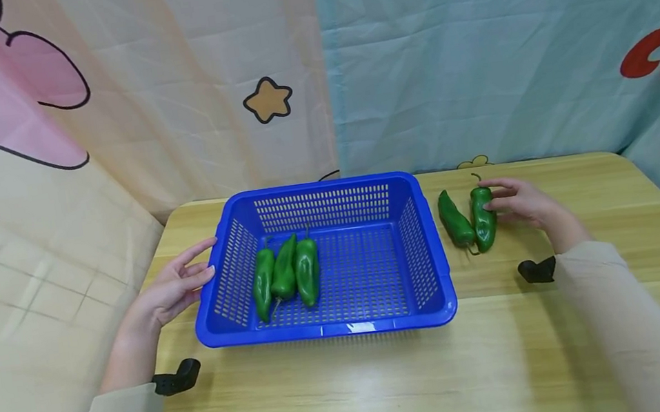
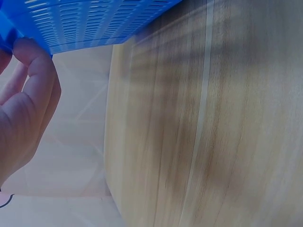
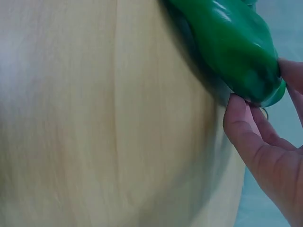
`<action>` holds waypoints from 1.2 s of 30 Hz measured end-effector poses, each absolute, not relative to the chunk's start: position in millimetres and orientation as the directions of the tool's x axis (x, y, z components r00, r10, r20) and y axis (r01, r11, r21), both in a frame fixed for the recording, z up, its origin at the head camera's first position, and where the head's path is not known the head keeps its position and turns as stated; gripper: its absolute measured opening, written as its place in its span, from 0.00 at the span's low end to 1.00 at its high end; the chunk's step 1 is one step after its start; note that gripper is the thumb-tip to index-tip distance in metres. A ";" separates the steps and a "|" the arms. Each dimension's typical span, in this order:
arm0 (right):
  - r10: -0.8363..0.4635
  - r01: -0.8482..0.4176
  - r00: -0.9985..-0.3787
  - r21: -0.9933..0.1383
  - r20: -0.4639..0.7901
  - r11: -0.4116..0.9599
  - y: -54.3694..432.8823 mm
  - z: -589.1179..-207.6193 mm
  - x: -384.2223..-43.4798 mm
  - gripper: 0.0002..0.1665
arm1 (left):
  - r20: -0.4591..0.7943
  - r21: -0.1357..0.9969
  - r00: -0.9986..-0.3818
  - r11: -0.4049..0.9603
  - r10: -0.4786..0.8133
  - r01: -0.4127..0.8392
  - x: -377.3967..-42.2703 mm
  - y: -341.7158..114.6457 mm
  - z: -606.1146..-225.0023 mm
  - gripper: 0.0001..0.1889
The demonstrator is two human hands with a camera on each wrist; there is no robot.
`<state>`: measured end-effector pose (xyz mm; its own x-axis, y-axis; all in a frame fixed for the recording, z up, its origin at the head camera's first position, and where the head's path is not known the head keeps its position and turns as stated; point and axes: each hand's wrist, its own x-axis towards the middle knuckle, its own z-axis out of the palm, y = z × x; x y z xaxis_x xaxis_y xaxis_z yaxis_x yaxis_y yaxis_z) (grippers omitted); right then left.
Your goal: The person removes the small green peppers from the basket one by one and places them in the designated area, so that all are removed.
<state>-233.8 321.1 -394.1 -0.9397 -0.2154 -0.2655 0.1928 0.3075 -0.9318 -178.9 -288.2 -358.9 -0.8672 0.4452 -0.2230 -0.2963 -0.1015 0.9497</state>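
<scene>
A blue plastic basket stands on the table with three green peppers lying in its left half. My left hand holds the basket's left rim, its fingers bent at the edge; in the left wrist view the bent fingers meet the basket wall. To the right of the basket, two more green peppers lie side by side. My right hand pinches the stem end of the right-hand pepper, with fingers on both sides of it in the right wrist view. The other pepper lies untouched just left of it.
The wooden table extends in front of the basket and to both sides. A patterned curtain hangs close behind the table's back edge, and another printed sheet hangs on the left.
</scene>
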 end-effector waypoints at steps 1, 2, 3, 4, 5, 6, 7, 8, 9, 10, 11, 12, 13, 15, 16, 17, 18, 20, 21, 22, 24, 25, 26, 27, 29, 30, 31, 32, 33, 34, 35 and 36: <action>-0.215 0.190 -0.940 -0.931 -0.264 0.312 320.7 -395.4 -234.6 0.36 | -0.221 0.950 -0.867 -0.103 0.446 -0.295 -178.9 -288.2 -359.1 0.23; -0.212 0.189 -0.941 -0.930 -0.264 0.316 320.3 -396.7 -235.5 0.37 | -0.219 0.950 -0.867 -0.105 0.448 -0.294 -179.0 -288.3 -359.4 0.23; -0.209 0.190 -0.942 -0.929 -0.263 0.317 320.0 -397.7 -236.1 0.37 | -0.218 0.950 -0.867 -0.107 0.448 -0.294 -179.0 -288.4 -359.6 0.23; -0.203 0.192 -0.943 -0.929 -0.265 0.317 319.9 -398.4 -236.6 0.38 | -0.218 0.950 -0.867 -0.107 0.447 -0.294 -179.1 -288.5 -359.8 0.23; -0.201 0.195 -0.943 -0.929 -0.265 0.314 319.6 -398.7 -237.0 0.38 | -0.218 0.950 -0.868 -0.106 0.447 -0.294 -179.1 -288.4 -359.8 0.23; -0.200 0.199 -0.942 -0.930 -0.268 0.310 319.3 -398.7 -237.3 0.38 | -0.220 0.950 -0.868 -0.104 0.445 -0.293 -179.1 -288.4 -359.7 0.23; -0.198 0.201 -0.942 -0.930 -0.269 0.308 319.0 -398.3 -237.5 0.39 | -0.220 0.951 -0.868 -0.102 0.444 -0.293 -179.0 -288.3 -359.7 0.23; -0.195 0.204 -0.943 -0.930 -0.271 0.305 318.9 -397.9 -237.9 0.39 | -0.220 0.951 -0.869 -0.100 0.443 -0.292 -178.8 -288.2 -359.6 0.23; -0.195 0.204 -0.943 -0.931 -0.270 0.303 318.6 -397.6 -238.2 0.39 | -0.221 0.952 -0.869 -0.098 0.442 -0.292 -178.7 -288.1 -359.5 0.23; -0.194 0.203 -0.943 -0.931 -0.269 0.305 318.3 -397.4 -238.6 0.39 | -0.221 0.952 -0.870 -0.096 0.441 -0.291 -178.6 -288.1 -359.4 0.23; -0.194 0.200 -0.944 -0.931 -0.267 0.306 318.0 -397.4 -238.9 0.39 | -0.222 0.952 -0.870 -0.095 0.441 -0.291 -178.5 -288.0 -359.3 0.23; -0.193 0.199 -0.944 -0.930 -0.266 0.308 317.7 -397.4 -239.3 0.39 | -0.222 0.952 -0.870 -0.095 0.440 -0.291 -178.4 -287.9 -359.3 0.23; -0.192 0.199 -0.945 -0.930 -0.265 0.309 317.3 -397.6 -239.7 0.39 | -0.222 0.952 -0.870 -0.097 0.441 -0.292 -178.4 -287.9 -359.4 0.22; -0.187 0.201 -0.945 -0.929 -0.268 0.311 316.3 -397.7 -239.9 0.38 | -0.223 0.950 -0.869 -0.100 0.442 -0.295 -178.4 -288.0 -359.6 0.22; -0.184 0.203 -0.945 -0.928 -0.269 0.312 315.7 -397.8 -240.0 0.38 | -0.223 0.950 -0.868 -0.101 0.443 -0.296 -178.5 -288.0 -359.7 0.22; -0.181 0.205 -0.945 -0.927 -0.271 0.313 315.2 -398.0 -240.1 0.38 | -0.224 0.949 -0.868 -0.103 0.444 -0.297 -178.5 -288.1 -359.7 0.22; -0.178 0.208 -0.945 -0.926 -0.273 0.315 314.8 -398.0 -240.0 0.38 | -0.224 0.949 -0.867 -0.103 0.445 -0.298 -178.7 -288.2 -359.8 0.22; -0.174 0.212 -0.945 -0.924 -0.277 0.317 313.7 -397.9 -239.6 0.38 | -0.225 0.948 -0.866 -0.104 0.447 -0.300 -179.0 -288.3 -359.9 0.23; -0.173 0.212 -0.945 -0.924 -0.277 0.318 313.5 -397.8 -239.5 0.38 | -0.223 0.948 -0.865 -0.105 0.449 -0.299 -179.1 -288.4 -360.0 0.23; -0.174 0.212 -0.945 -0.924 -0.276 0.317 313.6 -398.0 -239.3 0.39 | -0.222 0.948 -0.864 -0.108 0.452 -0.299 -179.1 -288.4 -360.0 0.23; -0.172 0.214 -0.945 -0.922 -0.279 0.323 313.7 -397.9 -238.9 0.39 | -0.220 0.947 -0.863 -0.112 0.455 -0.300 -178.9 -288.4 -359.9 0.23; -0.171 0.216 -0.944 -0.921 -0.281 0.323 313.8 -397.9 -238.8 0.39 | -0.220 0.947 -0.862 -0.114 0.456 -0.302 -178.7 -288.4 -359.9 0.23; -0.177 0.212 -0.944 -0.922 -0.280 0.325 314.1 -397.9 -238.5 0.39 | -0.220 0.946 -0.862 -0.115 0.457 -0.303 -178.6 -288.4 -359.8 0.23; -0.176 0.214 -0.943 -0.921 -0.281 0.325 314.3 -397.8 -238.4 0.39 | -0.220 0.946 -0.862 -0.115 0.457 -0.303 -178.5 -288.3 -359.7 0.23; -0.177 0.215 -0.943 -0.924 -0.280 0.317 314.1 -397.3 -238.2 0.39 | -0.220 0.946 -0.862 -0.116 0.456 -0.303 -178.2 -288.1 -359.5 0.23; -0.181 0.213 -0.944 -0.926 -0.278 0.310 314.1 -396.9 -237.9 0.39 | -0.220 0.946 -0.863 -0.116 0.455 -0.302 -178.2 -288.1 -359.4 0.23; -0.182 0.212 -0.944 -0.929 -0.275 0.302 314.4 -396.9 -238.0 0.38 | -0.220 0.947 -0.864 -0.115 0.453 -0.301 -178.0 -288.0 -359.2 0.23; -0.187 0.210 -0.944 -0.932 -0.272 0.297 314.5 -396.5 -237.8 0.38 | -0.220 0.947 -0.865 -0.113 0.450 -0.300 -178.0 -287.8 -359.0 0.23; -0.190 0.208 -0.944 -0.933 -0.270 0.292 314.9 -396.3 -237.9 0.38 | -0.219 0.948 -0.866 -0.112 0.449 -0.298 -177.9 -287.7 -358.9 0.23; -0.199 0.205 -0.943 -0.936 -0.267 0.284 315.7 -396.1 -237.9 0.37 | -0.221 0.948 -0.867 -0.111 0.447 -0.299 -177.7 -287.5 -358.7 0.23; -0.207 0.205 -0.941 -0.937 -0.269 0.283 317.0 -395.7 -237.9 0.37 | -0.223 0.948 -0.867 -0.109 0.445 -0.300 -177.6 -287.3 -358.4 0.23; -0.215 0.204 -0.939 -0.937 -0.269 0.282 318.0 -394.4 -237.4 0.36 | -0.226 0.947 -0.867 -0.108 0.444 -0.302 -177.5 -287.2 -358.2 0.23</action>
<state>-237.4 318.0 -394.4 -0.9386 -0.2153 -0.2694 0.2045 0.2818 -0.9374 -177.5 -287.2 -358.2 -0.8670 0.4440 -0.2263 -0.3024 -0.1079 0.9470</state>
